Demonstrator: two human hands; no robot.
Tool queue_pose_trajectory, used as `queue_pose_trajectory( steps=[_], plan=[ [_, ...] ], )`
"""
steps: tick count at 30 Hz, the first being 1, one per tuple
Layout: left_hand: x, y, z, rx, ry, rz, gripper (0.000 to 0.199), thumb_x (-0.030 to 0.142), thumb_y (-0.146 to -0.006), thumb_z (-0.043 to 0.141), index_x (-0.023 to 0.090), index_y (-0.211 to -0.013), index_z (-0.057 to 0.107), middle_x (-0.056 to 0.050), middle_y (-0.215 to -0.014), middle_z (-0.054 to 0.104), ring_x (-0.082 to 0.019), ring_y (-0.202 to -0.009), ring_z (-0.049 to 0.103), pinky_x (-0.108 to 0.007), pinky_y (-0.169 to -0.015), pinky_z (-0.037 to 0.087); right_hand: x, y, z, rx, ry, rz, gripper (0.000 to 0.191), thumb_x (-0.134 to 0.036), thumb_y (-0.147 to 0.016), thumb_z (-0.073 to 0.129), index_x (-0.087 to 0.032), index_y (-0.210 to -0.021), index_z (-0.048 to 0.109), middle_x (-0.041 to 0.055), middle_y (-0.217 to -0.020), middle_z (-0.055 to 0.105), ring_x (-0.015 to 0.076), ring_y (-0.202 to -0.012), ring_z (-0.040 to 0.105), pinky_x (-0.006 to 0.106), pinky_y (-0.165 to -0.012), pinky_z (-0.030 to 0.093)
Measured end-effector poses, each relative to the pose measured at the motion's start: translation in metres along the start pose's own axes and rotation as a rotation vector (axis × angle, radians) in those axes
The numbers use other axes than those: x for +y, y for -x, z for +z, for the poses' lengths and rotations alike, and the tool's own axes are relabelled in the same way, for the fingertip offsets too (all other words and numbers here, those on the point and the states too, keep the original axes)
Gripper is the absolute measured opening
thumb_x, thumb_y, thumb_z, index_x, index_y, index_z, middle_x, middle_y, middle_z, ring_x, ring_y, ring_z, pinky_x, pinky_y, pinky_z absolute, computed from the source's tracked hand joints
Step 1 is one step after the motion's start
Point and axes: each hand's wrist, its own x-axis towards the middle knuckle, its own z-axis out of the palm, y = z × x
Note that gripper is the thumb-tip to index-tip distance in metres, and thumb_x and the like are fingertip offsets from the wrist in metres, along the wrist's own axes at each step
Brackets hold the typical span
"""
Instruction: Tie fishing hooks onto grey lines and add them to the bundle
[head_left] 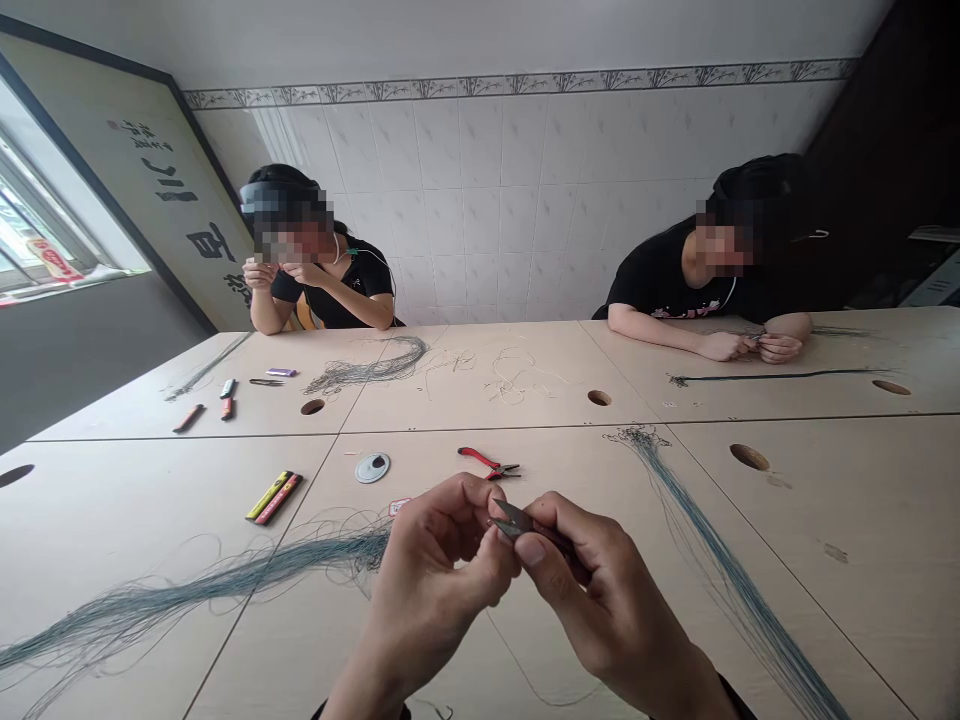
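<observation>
One wide pale bench (570, 455) fills most of the view, its panels meeting at dark seams. Two co-workers in black tops sit along its far edge: the L co-worker (367, 285) w/ both hands raised nr the face, the R co-worker (652, 275) w/ forearms on the bench & hands together. Long blue-grey strands lie nearer: the L bundle (217, 588) runs from lower L toward the middle, ending behind the left hand (442, 560); the R bundle (727, 557) slants down to the lower R. A smaller curved bundle (375, 370) lies farther back.

L hand's thumb & fingertips are drawn close together; can't tell what, if anything, is btwn them. The right hand (600, 590) is clamped on small cutters (519, 516), w/ jaws slightly parted & pointing L, right at the L fingertips, above the bench.

Just beyond the hands: red-handled pliers (495, 469), flat on the bench. Farther L, yellow & red packs (268, 494) lie side by side. Btwn these & the pliers, a round disc (367, 468) w/ a dark spot.
</observation>
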Motion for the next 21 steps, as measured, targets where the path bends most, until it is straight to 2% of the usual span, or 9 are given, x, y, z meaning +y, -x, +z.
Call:
queue_pose_trajectory(
  steps=[12,21],
  plan=[
    [0.0009,0.0017,0.0005,0.023,-0.003,0.009,0.013,0.018,-0.076,0.071,0.018,-0.076,0.057,0.007,-0.057,0.052,-0.005,-0.045,0.046,-0.014,-0.037,0.031,-0.0063,-0.0022,-0.001,-0.006,0.053,0.023,0.032,-0.043,-0.106,0.05,-0.02,-0.084,0.052,-0.0036,-0.065,0.053,0.0095,-0.054,0.038,0.024,-0.048,0.028],
    [0.0016,-0.0004,0.0007,0.022,-0.007,0.011,0.014,0.018,-0.076,0.071,0.019,-0.076,0.057,0.008,-0.056,0.05,-0.005,-0.045,0.045,-0.015,-0.038,0.031,-0.0055,-0.0026,0.0002,-0.012,0.026,0.018,0.031,-0.042,-0.106,0.051,-0.02,-0.084,0.052,-0.0049,-0.064,0.049,0.0091,-0.053,0.031,0.024,-0.047,0.027]
  ],
)
